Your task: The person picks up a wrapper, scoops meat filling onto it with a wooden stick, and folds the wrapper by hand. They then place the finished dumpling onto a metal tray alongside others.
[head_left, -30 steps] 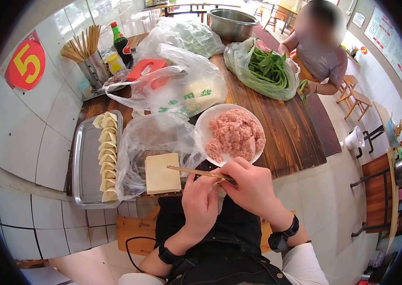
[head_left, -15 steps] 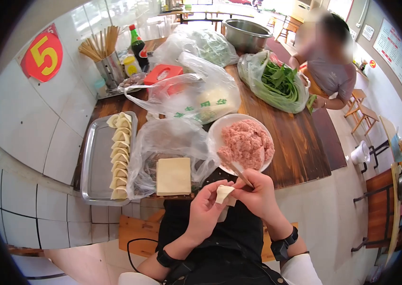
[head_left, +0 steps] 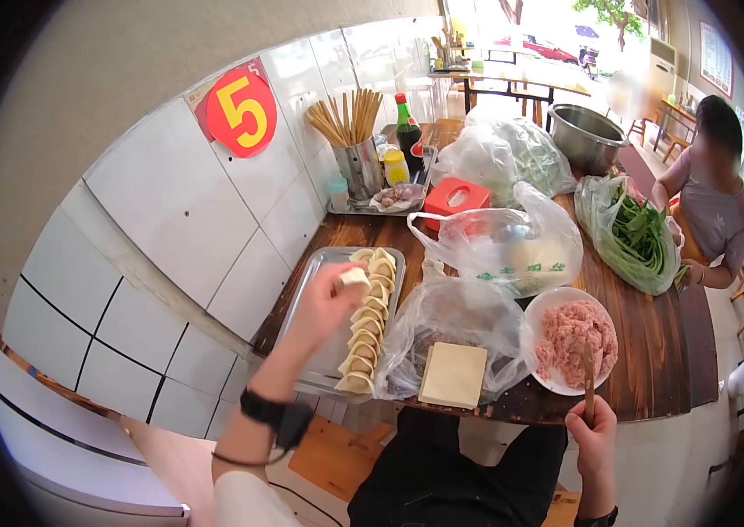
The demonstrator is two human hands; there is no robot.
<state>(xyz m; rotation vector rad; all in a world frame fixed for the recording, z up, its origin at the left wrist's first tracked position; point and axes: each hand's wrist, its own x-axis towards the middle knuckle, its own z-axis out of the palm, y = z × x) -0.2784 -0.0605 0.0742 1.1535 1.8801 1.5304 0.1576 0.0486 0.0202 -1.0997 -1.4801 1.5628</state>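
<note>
Over the metal tray [head_left: 308, 303], my left hand [head_left: 326, 307] pinches a folded wonton [head_left: 355, 276] between its fingers. Below and beside it, a row of wontons [head_left: 363, 342] runs along the right side of the tray. My right hand [head_left: 596, 436] grips a flat wooden spatula [head_left: 589, 386], whose upper end reaches the minced meat [head_left: 578, 334] at the near side of a white plate [head_left: 551, 379]. Between tray and plate, a stack of square wrappers [head_left: 454, 375] lies on a clear plastic bag [head_left: 504, 329].
Behind the wrappers stand a white plastic bag [head_left: 552, 241] and a red tissue box [head_left: 457, 197]. Chopsticks in a holder [head_left: 358, 171] and a dark bottle [head_left: 408, 132] are by the wall. A person [head_left: 715, 202] handles bagged greens [head_left: 635, 233] at right, near a metal pot [head_left: 587, 140].
My hands have parted. The left hand has carried the wonton leftward over the tray, while the right has moved with the spatula to the plate's near edge. My view has turned left.
</note>
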